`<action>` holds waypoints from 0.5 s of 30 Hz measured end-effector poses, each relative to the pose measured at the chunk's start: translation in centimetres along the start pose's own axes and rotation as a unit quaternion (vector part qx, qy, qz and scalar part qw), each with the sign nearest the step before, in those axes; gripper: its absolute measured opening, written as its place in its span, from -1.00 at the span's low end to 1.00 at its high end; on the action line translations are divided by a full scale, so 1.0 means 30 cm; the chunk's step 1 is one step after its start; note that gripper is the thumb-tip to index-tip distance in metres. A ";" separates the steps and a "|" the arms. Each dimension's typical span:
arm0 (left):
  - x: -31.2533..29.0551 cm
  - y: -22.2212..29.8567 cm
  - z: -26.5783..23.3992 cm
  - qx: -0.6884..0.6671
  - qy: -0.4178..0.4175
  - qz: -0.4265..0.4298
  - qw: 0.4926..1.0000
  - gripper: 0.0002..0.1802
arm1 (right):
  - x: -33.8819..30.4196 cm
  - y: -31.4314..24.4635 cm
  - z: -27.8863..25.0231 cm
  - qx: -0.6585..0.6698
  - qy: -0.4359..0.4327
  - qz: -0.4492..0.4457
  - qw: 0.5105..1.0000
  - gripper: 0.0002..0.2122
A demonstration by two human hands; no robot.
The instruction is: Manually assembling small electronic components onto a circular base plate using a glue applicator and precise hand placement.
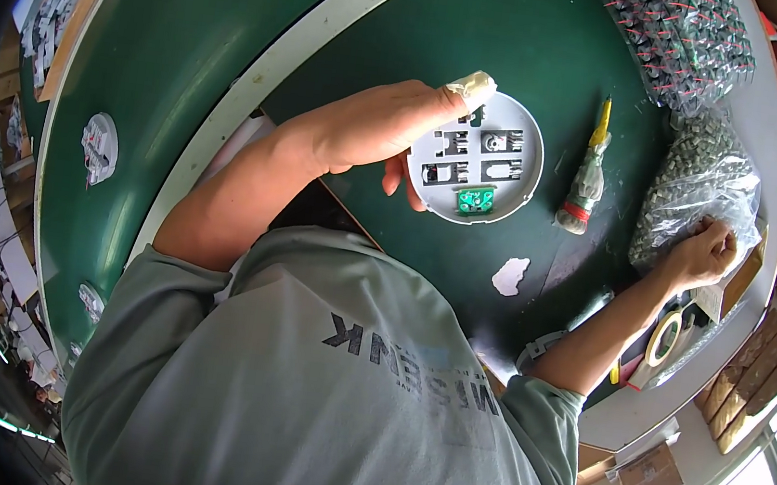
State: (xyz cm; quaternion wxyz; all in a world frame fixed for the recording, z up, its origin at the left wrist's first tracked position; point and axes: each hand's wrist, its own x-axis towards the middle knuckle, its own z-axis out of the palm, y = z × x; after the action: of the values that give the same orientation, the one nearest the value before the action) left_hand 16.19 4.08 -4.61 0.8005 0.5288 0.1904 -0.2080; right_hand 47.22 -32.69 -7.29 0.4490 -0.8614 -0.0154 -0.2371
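Note:
My left hand [379, 125] grips a round white plastic housing [510, 199] by its left rim. Pale tape covers the thumb, which presses on the housing's upper edge. Inside the housing are several dark rectangular openings with metal contacts, and a small green circuit board [475, 201] near the lower rim. Over to the right, my right hand [705, 257] is at the lower side of a clear plastic bag [698, 174] full of small grey-green parts. Its fingers are curled closed; what they pinch is too small or hidden to tell.
A hand tool [586, 180] with a yellow tip and clear handle lies between housing and bag. Bubble-like packs with red wires [690, 37] are piled at far right. A tape roll [663, 337] sits below my right hand. A torn white scrap [509, 276] lies on the green mat.

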 end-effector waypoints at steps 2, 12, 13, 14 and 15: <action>0.002 0.003 0.000 0.005 0.001 -0.001 1.000 -0.16 | 0.002 0.010 -0.006 0.011 -0.026 0.005 1.000 -0.80; 0.003 0.031 -0.004 0.026 -0.005 -0.017 1.000 -0.07 | -0.008 -0.002 -0.003 0.037 -0.033 0.007 0.999 -0.83; 0.004 0.032 -0.004 0.028 -0.005 -0.018 0.999 -0.07 | -0.008 -0.004 -0.006 0.032 -0.030 0.006 0.999 -0.83; 0.005 0.033 -0.007 0.029 -0.004 -0.020 0.999 -0.06 | -0.010 -0.006 -0.003 0.027 -0.030 0.007 0.999 -0.83; 0.006 0.033 -0.011 0.030 -0.003 -0.019 0.999 -0.06 | -0.011 -0.009 0.000 0.023 -0.029 0.007 0.999 -0.83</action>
State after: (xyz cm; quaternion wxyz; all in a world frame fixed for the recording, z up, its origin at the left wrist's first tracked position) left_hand 16.83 4.69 -4.07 0.7806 0.5482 0.1915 -0.2310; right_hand 46.85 -32.46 -7.21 0.4694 -0.8575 -0.0276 -0.2088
